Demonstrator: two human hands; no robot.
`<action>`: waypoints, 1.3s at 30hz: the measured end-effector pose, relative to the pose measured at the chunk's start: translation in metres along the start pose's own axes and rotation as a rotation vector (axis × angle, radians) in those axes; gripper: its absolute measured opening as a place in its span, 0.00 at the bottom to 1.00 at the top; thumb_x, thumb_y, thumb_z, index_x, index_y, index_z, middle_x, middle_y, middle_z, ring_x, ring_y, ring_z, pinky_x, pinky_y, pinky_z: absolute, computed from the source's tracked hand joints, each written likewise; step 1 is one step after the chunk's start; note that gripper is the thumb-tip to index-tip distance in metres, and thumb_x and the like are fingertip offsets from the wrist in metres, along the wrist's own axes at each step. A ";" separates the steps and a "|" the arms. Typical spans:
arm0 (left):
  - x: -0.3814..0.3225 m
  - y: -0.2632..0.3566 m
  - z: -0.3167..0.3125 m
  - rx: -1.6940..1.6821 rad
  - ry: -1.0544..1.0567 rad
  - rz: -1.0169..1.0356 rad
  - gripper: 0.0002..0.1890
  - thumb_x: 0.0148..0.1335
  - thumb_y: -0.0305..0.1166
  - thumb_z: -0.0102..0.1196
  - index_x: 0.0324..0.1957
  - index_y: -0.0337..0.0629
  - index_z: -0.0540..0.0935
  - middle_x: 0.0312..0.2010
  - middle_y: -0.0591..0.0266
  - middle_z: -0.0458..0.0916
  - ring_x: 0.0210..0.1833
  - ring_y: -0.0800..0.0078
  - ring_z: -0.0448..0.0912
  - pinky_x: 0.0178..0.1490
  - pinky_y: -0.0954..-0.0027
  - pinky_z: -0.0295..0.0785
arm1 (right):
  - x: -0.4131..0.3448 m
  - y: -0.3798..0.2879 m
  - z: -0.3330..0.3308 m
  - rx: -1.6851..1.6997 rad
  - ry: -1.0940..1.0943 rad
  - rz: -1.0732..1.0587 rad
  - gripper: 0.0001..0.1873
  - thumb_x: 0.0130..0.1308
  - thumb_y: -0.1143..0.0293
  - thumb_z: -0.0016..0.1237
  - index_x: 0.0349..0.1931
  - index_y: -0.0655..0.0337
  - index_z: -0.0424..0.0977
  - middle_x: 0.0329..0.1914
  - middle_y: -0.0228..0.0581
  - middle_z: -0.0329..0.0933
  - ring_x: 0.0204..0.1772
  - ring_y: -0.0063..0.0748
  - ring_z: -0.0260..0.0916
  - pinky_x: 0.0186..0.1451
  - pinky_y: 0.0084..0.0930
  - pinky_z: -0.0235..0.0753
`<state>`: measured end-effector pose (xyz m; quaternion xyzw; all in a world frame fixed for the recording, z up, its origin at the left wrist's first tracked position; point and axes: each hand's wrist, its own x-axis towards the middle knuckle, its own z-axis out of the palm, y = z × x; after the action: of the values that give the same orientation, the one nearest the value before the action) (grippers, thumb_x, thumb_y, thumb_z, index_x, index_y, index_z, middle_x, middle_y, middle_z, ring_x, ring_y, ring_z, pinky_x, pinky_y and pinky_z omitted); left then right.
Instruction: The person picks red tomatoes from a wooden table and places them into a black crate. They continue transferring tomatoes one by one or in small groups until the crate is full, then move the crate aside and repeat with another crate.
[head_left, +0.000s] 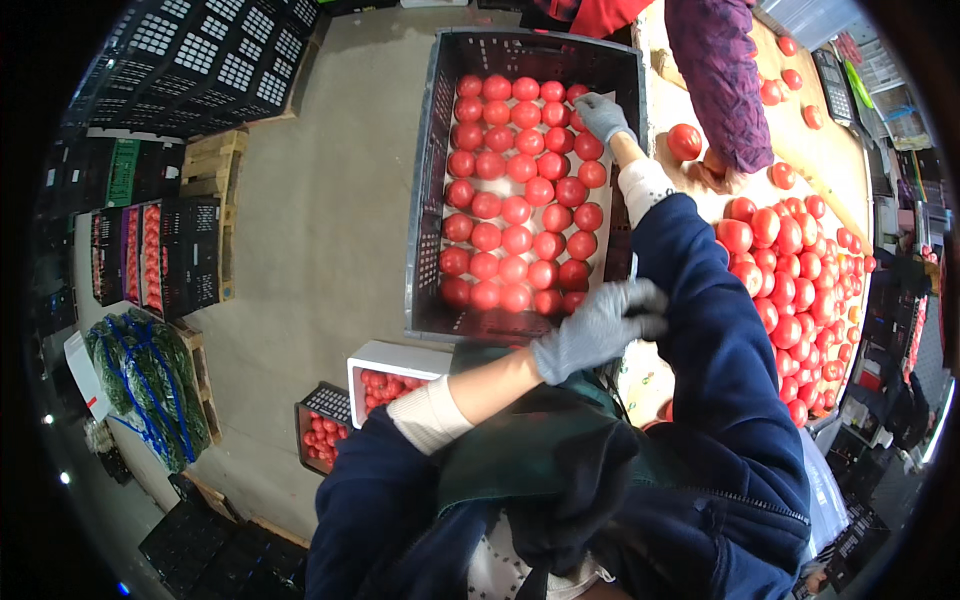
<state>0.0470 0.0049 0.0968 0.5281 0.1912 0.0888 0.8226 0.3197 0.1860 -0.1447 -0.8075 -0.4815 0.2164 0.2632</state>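
A black plastic crate (414, 247) stands before me, with rows of red tomatoes (516, 210) on a pale liner inside. My right hand (606, 120), in a grey knit glove, reaches to the crate's far right corner, its fingers on a tomato (577, 121) in the second row from the far end; the hand hides part of it. My left hand (596, 330), gloved alike, hovers over the crate's near right corner, beside my right sleeve. Its fingers are spread and blurred, and nothing shows in them. A large heap of tomatoes (787, 292) lies on the table to the right.
Another person's bare hand (724, 176) reaches onto the table (679, 105) near a loose tomato (684, 142). A white foam box (397, 356) and a small black crate (324, 397) of tomatoes stand at the near left. Stacked crates (217, 52) and bagged greens (146, 382) stand farther left.
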 end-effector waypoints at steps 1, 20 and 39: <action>-0.011 0.004 -0.001 0.079 -0.147 -0.037 0.06 0.57 0.23 0.60 0.37 0.36 0.79 0.29 0.66 0.77 0.35 0.83 0.74 0.39 0.75 0.73 | 0.001 0.001 -0.002 -0.141 0.015 -0.010 0.18 0.64 0.54 0.46 0.48 0.52 0.78 0.41 0.50 0.80 0.46 0.51 0.78 0.50 0.38 0.76; 0.034 -0.263 -0.286 1.852 0.185 -0.579 0.28 0.59 0.33 0.50 0.63 0.40 0.66 0.65 0.51 0.61 0.64 0.42 0.61 0.65 0.45 0.60 | -0.200 -0.029 0.199 -0.404 -0.435 -0.571 0.34 0.59 0.50 0.49 0.68 0.39 0.58 0.60 0.41 0.64 0.60 0.43 0.64 0.52 0.49 0.69; -0.035 -0.075 -0.159 -0.227 0.272 0.169 0.22 0.68 0.40 0.52 0.60 0.47 0.67 0.64 0.57 0.67 0.60 0.51 0.72 0.56 0.56 0.76 | -0.261 -0.066 0.002 2.424 -0.931 0.561 0.34 0.66 0.40 0.45 0.57 0.63 0.65 0.47 0.48 0.72 0.49 0.44 0.73 0.47 0.40 0.80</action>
<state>-0.0544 0.0933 -0.0223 0.4290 0.2444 0.2491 0.8331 0.1589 -0.0205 -0.0798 0.0142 0.1519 0.8072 0.5702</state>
